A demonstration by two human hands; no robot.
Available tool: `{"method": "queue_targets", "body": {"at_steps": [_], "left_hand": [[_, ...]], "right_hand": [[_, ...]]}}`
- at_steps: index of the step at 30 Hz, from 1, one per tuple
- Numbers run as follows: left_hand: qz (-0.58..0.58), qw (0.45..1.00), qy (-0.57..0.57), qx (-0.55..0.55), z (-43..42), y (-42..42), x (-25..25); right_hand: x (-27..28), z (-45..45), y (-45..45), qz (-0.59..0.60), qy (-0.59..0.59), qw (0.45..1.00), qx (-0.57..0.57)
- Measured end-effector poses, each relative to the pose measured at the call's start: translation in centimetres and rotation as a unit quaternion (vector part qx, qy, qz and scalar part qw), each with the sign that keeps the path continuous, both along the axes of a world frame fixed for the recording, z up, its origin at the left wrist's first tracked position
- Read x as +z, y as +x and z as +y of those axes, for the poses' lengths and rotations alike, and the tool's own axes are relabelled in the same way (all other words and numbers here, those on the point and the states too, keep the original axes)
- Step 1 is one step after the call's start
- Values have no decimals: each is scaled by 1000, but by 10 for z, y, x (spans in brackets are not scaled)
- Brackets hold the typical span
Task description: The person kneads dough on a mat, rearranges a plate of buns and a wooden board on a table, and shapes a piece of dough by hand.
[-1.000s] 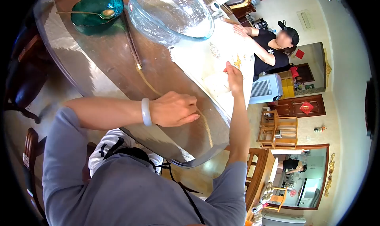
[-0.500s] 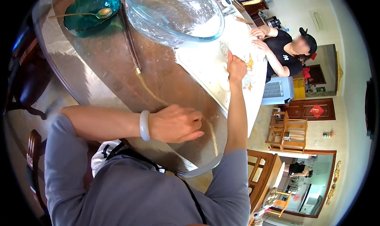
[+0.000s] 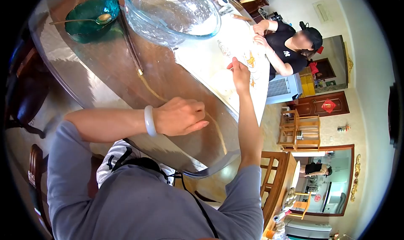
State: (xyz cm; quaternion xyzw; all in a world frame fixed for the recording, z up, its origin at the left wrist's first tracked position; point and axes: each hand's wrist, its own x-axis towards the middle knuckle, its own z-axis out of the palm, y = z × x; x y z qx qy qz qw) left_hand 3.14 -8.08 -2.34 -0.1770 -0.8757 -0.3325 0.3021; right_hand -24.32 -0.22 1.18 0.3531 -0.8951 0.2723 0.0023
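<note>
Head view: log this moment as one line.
left hand loosely curled over table | right hand over white printed mat, grip unclear | green bowl holds spoon

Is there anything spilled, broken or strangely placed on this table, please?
Nothing clearly stands out. The green bowl and large glass bowl show no visible damage, and I see no obvious spill. Only the view is turned sideways.

The picture's edge cuts off the glass bowl [image 3: 172, 15]. My left hand [image 3: 179, 116] hides its palm; glare blurs the white mat [image 3: 203, 55] beside my right hand [image 3: 240, 75]. The co-worker's face [image 3: 301, 40] is blurred.
</note>
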Motion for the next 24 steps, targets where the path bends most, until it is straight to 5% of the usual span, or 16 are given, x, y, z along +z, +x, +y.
{"method": "queue_targets", "body": {"at_steps": [4,16,20,24], "left_hand": [[-6,1000,-2,-2,2,-1,1],[-11,1000,3,-18,3,-2,0],[-21,1000,-4,-8,2,-1,0],[-15,1000,12,4,-1,0,1]], "right_hand": [[-17,-9,35,309,39,950,4],[-21,-50,-32,271,178,944,-56],[-30,-40,-42,170,50,984,31],[-14,-20,-41,-241,-98,965,36]]}}
